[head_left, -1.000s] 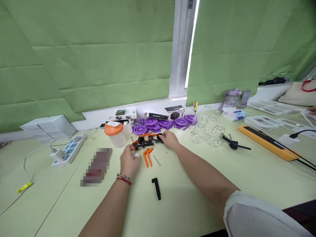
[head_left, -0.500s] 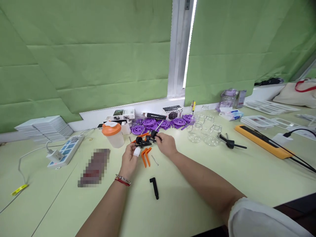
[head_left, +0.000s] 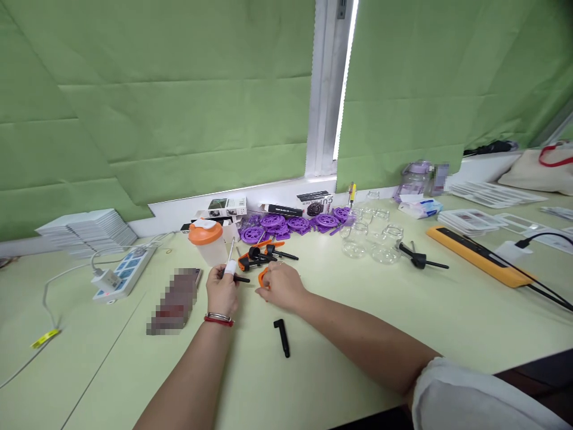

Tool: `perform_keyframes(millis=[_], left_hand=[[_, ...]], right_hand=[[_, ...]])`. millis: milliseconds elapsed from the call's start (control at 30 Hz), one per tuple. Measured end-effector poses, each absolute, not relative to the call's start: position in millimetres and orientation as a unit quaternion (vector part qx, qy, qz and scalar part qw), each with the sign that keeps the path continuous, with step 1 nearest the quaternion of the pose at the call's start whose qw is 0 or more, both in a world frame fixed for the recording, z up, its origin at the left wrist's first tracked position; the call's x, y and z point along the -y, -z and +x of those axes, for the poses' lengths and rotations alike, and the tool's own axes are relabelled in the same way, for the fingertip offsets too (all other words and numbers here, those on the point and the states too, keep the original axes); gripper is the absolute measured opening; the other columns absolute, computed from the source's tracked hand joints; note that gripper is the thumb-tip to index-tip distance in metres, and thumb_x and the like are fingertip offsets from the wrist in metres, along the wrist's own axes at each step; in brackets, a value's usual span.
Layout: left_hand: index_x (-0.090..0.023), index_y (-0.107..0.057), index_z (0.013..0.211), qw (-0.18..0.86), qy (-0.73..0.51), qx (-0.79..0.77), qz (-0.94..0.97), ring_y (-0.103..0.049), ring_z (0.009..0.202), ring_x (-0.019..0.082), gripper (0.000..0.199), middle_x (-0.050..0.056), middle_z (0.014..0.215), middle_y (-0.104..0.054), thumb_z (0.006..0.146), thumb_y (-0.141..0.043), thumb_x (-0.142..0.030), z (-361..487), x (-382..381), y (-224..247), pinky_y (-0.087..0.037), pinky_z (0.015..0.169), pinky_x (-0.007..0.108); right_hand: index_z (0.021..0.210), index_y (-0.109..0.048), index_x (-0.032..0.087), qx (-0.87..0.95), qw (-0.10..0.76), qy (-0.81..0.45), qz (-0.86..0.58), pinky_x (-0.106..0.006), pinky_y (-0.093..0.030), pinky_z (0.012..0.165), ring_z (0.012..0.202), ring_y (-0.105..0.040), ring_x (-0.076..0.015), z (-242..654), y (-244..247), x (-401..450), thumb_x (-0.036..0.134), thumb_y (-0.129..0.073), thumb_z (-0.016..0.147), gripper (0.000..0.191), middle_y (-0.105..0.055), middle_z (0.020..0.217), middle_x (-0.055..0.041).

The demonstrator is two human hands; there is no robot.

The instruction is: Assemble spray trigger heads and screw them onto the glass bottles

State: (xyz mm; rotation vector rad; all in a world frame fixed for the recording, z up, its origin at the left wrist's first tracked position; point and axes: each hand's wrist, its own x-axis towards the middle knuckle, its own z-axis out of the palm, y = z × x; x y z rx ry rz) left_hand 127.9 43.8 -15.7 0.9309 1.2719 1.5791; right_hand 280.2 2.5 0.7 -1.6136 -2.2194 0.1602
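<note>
black plastic part with a thin silver metal rod (head_left: 243, 279), just left of centre of the frame, is in the left hand (head_left: 222, 294); fingers narrow and holding it, rod pointing up, black stick end poking out right. white wrap on left thumb, silver and red bracelets (head_left: 219, 319) at the wrist. right hand (head_left: 285, 286), frame centre, is on bent orange plastic pieces (head_left: 263, 277); fingers bunched and touching them, cannot tell if pinched since the hand covers most.

just above the hands: heap of black and orange plastic parts (head_left: 257, 255). below the right hand: l-shaped black plastic piece (head_left: 282, 339) flat on the pale green desk (head_left: 322, 382). frosted cup with orange lid (head_left: 206, 233) stands just above the left hand, purple spoked plastic discs (head_left: 274, 223) behind the heap. clear glass jars (head_left: 385, 254) right of centre, another black part with long stick (head_left: 419, 261) beside them. long yellow-orange bar (head_left: 481, 258) at frame right, white power strip (head_left: 128, 276) at frame left, pixelated item (head_left: 173, 301) near left forearm.
</note>
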Motion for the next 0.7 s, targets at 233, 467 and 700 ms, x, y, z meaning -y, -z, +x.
perform_keyframes(millis=[233,467,700], left_hand=[[-0.018,-0.052,0.074,0.445,-0.649,-0.514,0.342,-0.045,0.050,0.007,0.036,-0.006,0.059,-0.049,0.057,-0.070,-0.044,125.5,-43.3,13.7,-0.033,0.044,0.019],[-0.017,-0.057,0.076,0.473,-0.641,-0.487,0.358,-0.045,0.051,0.007,0.035,-0.005,0.059,-0.050,0.060,-0.070,-0.044,126.4,-39.2,7.7,-0.032,0.044,0.018],[-0.016,-0.061,0.074,0.566,-0.521,-0.403,0.495,-0.040,0.050,0.007,0.025,-0.004,0.057,-0.050,0.064,-0.073,-0.035,145.8,-11.3,-2.1,-0.028,0.045,0.018]], right_hand=[[0.068,-0.068,0.013,0.771,0.211,-0.055,-0.598,-0.036,-0.038,0.081,0.097,-0.047,-0.0256,260.4,14.0,-0.7,0.023,-0.063,0.072,0.012,-0.056,0.098,-0.0115],[0.071,-0.055,0.017,0.587,0.504,-0.345,-0.532,-0.028,-0.038,0.066,0.066,-0.047,-0.0131,311.6,-10.2,-1.6,0.033,-0.055,0.082,0.020,-0.052,0.071,-0.0009],[0.072,-0.051,0.015,0.399,0.484,-0.699,-0.344,-0.023,-0.027,0.052,0.048,-0.038,-0.0054,377.9,-0.5,29.7,0.046,-0.070,0.071,0.037,-0.053,0.065,0.0018]])
